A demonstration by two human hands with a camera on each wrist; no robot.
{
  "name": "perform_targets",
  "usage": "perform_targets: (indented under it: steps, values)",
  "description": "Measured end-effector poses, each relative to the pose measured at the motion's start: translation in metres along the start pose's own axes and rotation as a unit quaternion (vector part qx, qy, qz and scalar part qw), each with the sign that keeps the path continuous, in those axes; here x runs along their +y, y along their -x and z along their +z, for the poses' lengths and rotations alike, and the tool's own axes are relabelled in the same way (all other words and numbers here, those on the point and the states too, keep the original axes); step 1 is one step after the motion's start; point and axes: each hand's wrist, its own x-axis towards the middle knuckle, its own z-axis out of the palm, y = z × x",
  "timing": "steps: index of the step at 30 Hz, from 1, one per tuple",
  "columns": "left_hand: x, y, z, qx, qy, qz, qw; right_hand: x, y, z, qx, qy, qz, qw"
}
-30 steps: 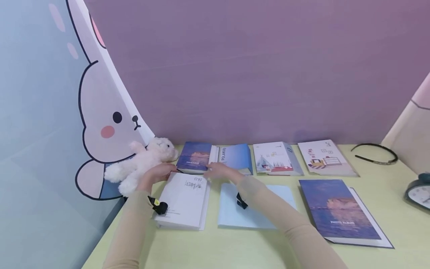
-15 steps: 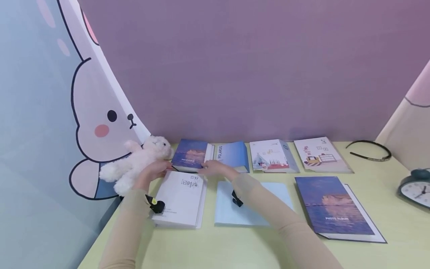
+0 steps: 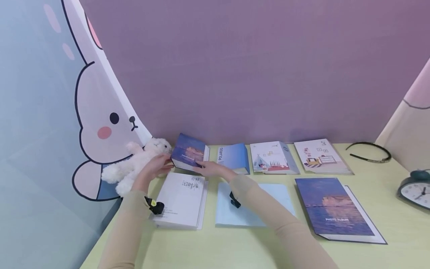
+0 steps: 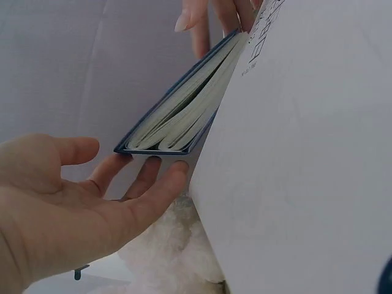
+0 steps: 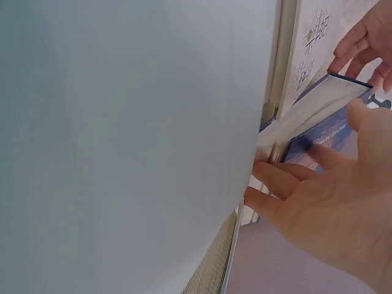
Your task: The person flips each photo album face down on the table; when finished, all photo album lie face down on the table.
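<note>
In the head view, a small blue photo album (image 3: 189, 151) with a painted sea-cliff cover is tilted, its left side raised. The left hand (image 3: 158, 164) is at that side; in the left wrist view its fingertips touch the album's spine edge, the thumb apart from it. The right hand (image 3: 212, 169) grips the near right corner, with a finger on the cover in the right wrist view (image 5: 324, 202) and other fingers at the pages. Right in front of the album lies a white book (image 3: 181, 198) with dark lettering. A white plush toy (image 3: 137, 164) lies beside the left hand.
Right of the album stand a blue Polaroid book (image 3: 233, 157), a white illustrated book (image 3: 270, 157) and another (image 3: 322, 157). A pale blue folder (image 3: 255, 209) lies under the right forearm. Farther right are a large photo album (image 3: 336, 209), a black headband (image 3: 386, 157) and an alarm clock (image 3: 414, 190).
The small photo album lay flat earlier; now its left side has been raised and it leans toward the right. Both hands have stayed at its edges, and the left hand has risen slightly.
</note>
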Motion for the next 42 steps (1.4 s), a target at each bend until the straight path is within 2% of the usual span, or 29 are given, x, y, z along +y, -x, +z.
perform_targets:
  steps: [9, 14, 17, 23, 30, 36, 42]
  values:
    - [0.002, -0.004, 0.009, 0.01, 0.039, 0.021, 0.999, -0.003, 0.001, 0.001, 0.007, -0.02, -0.001, 1.0]
    - [0.006, -0.002, 0.013, 0.027, 0.033, 0.032, 0.9986, -0.002, -0.001, 0.0, 0.027, -0.038, -0.033, 0.998]
    - [0.007, -0.001, 0.017, 0.04, 0.045, 0.026, 0.9979, -0.002, -0.002, -0.001, 0.035, -0.054, -0.056, 0.996]
    - [0.01, -0.003, 0.022, 0.058, 0.073, 0.02, 0.9955, -0.008, 0.0, 0.0, 0.059, -0.067, -0.051, 0.995]
    - [0.018, 0.0, 0.03, 0.074, 0.059, 0.035, 0.9949, -0.015, -0.003, 0.001, 0.106, -0.112, -0.092, 0.984]
    - [0.025, 0.0, 0.037, 0.066, 0.068, 0.042, 0.9946, -0.02, -0.006, -0.001, 0.125, -0.174, -0.071, 0.974]
    - [0.031, -0.003, 0.05, 0.054, 0.093, 0.058, 0.9925, -0.025, 0.002, -0.007, 0.175, -0.219, 0.004, 0.96]
